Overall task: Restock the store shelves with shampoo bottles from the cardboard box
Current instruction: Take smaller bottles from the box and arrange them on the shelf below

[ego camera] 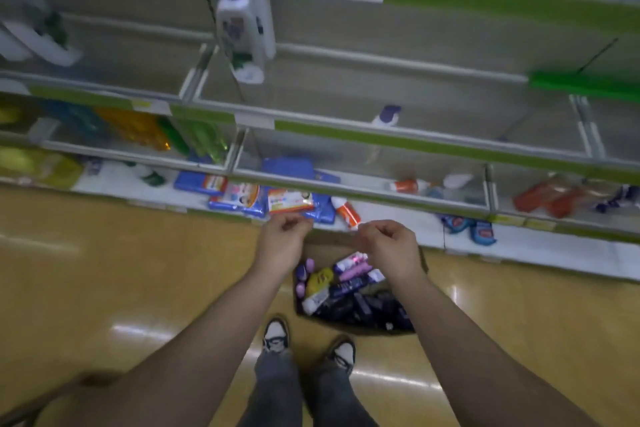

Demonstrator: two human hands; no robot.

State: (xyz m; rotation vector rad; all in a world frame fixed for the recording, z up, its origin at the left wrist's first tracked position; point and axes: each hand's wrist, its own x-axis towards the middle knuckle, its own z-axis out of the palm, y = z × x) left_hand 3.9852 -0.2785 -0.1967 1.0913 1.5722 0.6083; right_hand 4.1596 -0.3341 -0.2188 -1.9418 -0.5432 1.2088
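A cardboard box (pixel 423 263) stands on the floor in front of my feet, filled with several shampoo bottles (pixel 349 282) in purple, pink, white and yellow. My left hand (pixel 284 243) and my right hand (pixel 389 246) hang above the box's far edge, fingers loosely curled, nothing in either. A tall white shampoo bottle with a blue cap (pixel 242 31) stands on the upper shelf (pixel 346 114). A small white bottle with a purple cap (pixel 388 116) stands on the shelf below. The view is blurred.
The shelves have green price strips and clear dividers. Orange and green bottles (pixel 149 130) fill the left of the middle shelf. Blue packets (pixel 242 199) and orange tubes (pixel 346 213) lie on the bottom shelf. The yellow floor (pixel 104 270) spreads to the left.
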